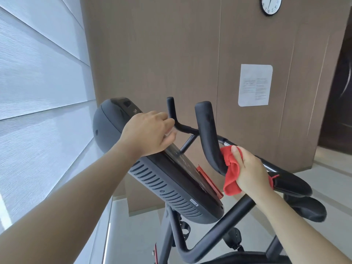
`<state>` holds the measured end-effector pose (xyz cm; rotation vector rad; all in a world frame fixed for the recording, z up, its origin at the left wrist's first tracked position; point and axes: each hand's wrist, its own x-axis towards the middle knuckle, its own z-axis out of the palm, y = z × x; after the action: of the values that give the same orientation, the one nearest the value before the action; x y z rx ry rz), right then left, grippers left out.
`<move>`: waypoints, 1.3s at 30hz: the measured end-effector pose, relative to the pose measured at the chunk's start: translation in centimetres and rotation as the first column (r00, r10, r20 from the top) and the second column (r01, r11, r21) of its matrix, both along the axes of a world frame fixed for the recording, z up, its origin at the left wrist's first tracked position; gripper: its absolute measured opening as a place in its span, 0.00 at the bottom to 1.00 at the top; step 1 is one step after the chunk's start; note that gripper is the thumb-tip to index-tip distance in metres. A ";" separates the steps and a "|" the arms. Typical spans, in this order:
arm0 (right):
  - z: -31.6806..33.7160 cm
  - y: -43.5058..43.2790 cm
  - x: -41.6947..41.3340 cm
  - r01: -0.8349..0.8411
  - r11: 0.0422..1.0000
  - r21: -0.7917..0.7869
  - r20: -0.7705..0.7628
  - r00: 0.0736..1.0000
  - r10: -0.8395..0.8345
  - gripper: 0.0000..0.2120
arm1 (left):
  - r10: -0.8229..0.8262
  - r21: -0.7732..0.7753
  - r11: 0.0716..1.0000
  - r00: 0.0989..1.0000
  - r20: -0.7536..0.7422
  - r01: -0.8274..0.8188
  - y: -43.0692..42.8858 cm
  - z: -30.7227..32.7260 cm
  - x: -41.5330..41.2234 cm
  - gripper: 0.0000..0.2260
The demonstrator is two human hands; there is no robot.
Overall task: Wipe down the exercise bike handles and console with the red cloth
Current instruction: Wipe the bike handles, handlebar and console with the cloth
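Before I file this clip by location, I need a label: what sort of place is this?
Probably a small shared fitness room. An exercise bike with a console fills the view, and the panelled wall carries a printed notice and a clock, hinting at communal use.

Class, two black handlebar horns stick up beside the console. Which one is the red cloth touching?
The thicker, nearer horn: the right hand holds the red cloth against its lower bend. The thinner horn behind has no cloth.

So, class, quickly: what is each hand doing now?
Left hand: grips the console edge.
Right hand: holds the red cloth on the handlebar.
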<state>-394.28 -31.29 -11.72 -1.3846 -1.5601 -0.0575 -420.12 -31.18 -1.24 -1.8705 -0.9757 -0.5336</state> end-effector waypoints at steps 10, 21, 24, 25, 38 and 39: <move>-1.7 -1.1 1.1 -0.006 0.992 0.125 0.081 0.997 -0.004 0.21 | 0.011 -0.007 1.000 1.000 0.015 -0.011 0.4 -0.1 0.1 0.18; -1.6 -1.8 1.2 -0.251 0.954 0.163 -0.038 0.965 0.260 0.17 | 0.051 0.027 0.998 0.994 0.095 -0.054 -0.1 -1.2 -0.1 0.16; 1.5 -2.0 -0.2 -0.310 0.913 0.264 -0.165 0.919 0.359 0.13 | 0.060 0.055 0.996 0.991 0.122 -0.067 -0.4 -1.8 -0.3 0.16; 2.8 -2.0 -0.7 -0.316 0.898 0.306 -0.147 0.916 0.372 0.13 | 0.065 0.059 0.996 0.990 0.127 -0.073 -0.4 -1.9 -0.3 0.16; 1.7 -1.3 -4.0 -0.227 0.944 0.238 -0.052 0.968 0.246 0.25 | 0.065 0.112 0.991 0.992 0.104 -0.076 -0.1 -2.4 -0.4 0.16; 2.5 -1.2 -4.1 -0.214 0.940 0.264 -0.053 0.970 0.236 0.24 | 0.065 0.113 0.991 0.992 0.106 -0.077 -0.1 -2.4 -0.4 0.16</move>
<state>-398.36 -32.48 -9.21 -0.9882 -1.5703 -0.0589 -420.50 -31.31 -3.62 -1.7117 -1.0512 -0.6352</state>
